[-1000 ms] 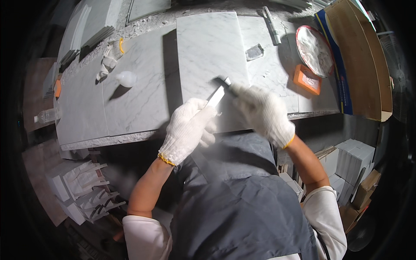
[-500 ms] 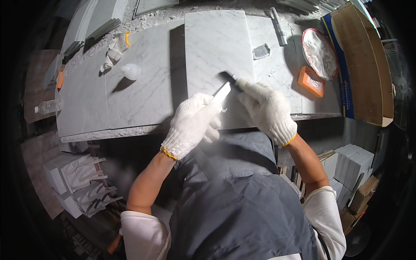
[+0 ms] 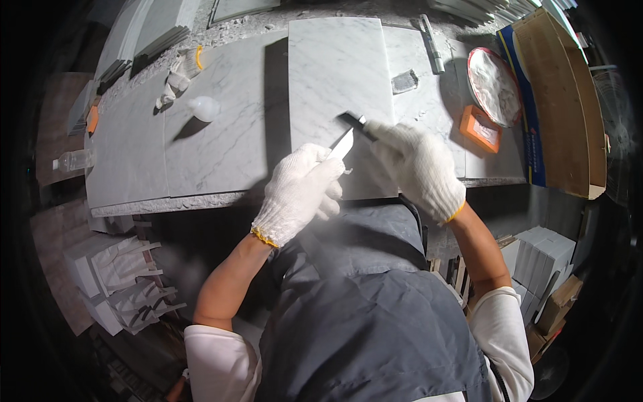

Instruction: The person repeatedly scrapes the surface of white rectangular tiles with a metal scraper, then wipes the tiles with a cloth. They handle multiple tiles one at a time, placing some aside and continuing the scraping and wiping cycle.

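My left hand point(image 3: 300, 191), in a white knit glove with a yellow cuff, is closed on a narrow white strip point(image 3: 343, 145) that tapers to a point. My right hand point(image 3: 422, 171), gloved the same way, grips a slim dark-bladed tool point(image 3: 351, 120) whose exact kind I cannot make out. The tool's dark end lies close to the strip's tip; whether they touch is unclear. Both hands are over the near part of a raised grey-veined marble slab point(image 3: 338, 60), which rests on other pale slabs point(image 3: 228, 147).
A loose glove point(image 3: 179, 77) and a white bulb-shaped thing point(image 3: 203, 109) lie to the left, near a clear bottle point(image 3: 74, 161). To the right are a marker point(image 3: 432, 43), a grey scrap point(image 3: 404, 82), a bowl of white paste point(image 3: 494, 87), an orange box point(image 3: 480, 128) and a cardboard box point(image 3: 562, 100).
My right hand and forearm have shifted slightly to the right. The left hand keeps its hold on the strip, and the whole view has moved a little.
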Tool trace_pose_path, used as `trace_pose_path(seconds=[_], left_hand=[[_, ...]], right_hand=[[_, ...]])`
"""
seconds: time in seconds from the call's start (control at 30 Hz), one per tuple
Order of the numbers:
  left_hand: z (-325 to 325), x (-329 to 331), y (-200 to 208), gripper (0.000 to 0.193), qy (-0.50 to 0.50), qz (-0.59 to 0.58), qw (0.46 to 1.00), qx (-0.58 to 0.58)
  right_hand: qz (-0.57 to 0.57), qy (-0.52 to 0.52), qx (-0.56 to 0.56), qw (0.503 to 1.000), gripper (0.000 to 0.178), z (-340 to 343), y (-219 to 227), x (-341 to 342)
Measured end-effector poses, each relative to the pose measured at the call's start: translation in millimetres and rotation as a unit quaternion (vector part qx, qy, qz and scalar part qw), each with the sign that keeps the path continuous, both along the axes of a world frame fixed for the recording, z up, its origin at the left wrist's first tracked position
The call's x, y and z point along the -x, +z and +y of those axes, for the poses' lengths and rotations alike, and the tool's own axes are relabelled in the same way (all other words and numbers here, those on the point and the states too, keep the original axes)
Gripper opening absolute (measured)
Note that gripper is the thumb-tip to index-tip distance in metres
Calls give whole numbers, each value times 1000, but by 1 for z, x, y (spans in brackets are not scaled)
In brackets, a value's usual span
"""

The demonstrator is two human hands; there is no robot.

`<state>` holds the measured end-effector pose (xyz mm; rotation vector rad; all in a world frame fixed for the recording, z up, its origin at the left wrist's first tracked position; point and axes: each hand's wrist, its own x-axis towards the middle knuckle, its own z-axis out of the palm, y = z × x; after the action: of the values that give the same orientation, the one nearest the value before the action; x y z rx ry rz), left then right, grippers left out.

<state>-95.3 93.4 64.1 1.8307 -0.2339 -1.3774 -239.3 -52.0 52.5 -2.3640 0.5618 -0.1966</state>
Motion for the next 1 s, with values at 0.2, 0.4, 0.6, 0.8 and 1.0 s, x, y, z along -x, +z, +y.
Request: trace_pose_path(seconds=[0.2, 0.4, 0.6, 0.8, 1.0], left_hand=[[-1, 1, 0, 27, 2, 1, 1000, -4], [-1, 0, -1, 27, -4, -13, 1000, 1], [0, -2, 0, 29, -3, 3, 1000, 0], [0, -2, 0, 33, 3, 16, 1000, -7], [1, -1, 0, 36, -1, -7, 1000, 10]], right_hand=[[-40, 11, 5, 999, 32, -5, -1, 1], [22, -28, -29, 999, 30, -11, -4, 0], [47, -24, -4, 999, 33, 6, -20, 3], [14, -61, -20, 998, 32, 9, -20, 4], [-16, -67, 13, 998, 26, 4, -20, 1]])
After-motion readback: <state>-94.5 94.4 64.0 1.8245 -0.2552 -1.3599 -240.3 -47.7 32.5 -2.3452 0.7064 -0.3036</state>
